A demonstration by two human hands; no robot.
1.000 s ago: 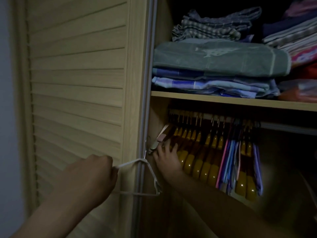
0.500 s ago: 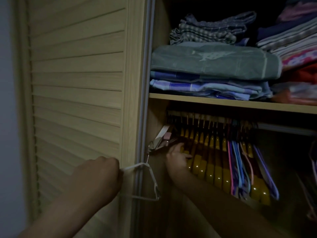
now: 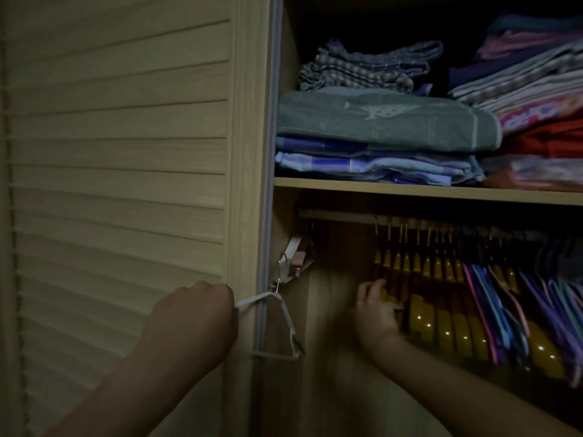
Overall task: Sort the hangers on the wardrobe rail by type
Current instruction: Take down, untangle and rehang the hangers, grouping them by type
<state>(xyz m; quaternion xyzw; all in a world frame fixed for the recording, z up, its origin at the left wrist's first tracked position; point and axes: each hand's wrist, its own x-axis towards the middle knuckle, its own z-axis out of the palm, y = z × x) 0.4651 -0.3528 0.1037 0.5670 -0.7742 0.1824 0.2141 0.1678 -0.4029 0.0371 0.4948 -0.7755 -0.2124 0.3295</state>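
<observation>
Left hand (image 3: 192,313) fisted around white hanger (image 3: 285,323), off rail (image 3: 340,214). Right hand (image 3: 373,310) against yellow hangers (image 3: 441,313); blurred, grip can't be told.

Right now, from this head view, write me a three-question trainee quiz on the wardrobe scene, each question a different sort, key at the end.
1. True or false: the left hand grips a white hanger outside the rail.
2. Multiple choice: the right hand touches which group? A) yellow hangers B) purple and blue thin hangers C) folded linens on the shelf
3. Fill in: between the clip hangers at the left end and the yellow group, the rail shows a bare ____.

Key: 1 true; 2 A; 3 gap.
</observation>
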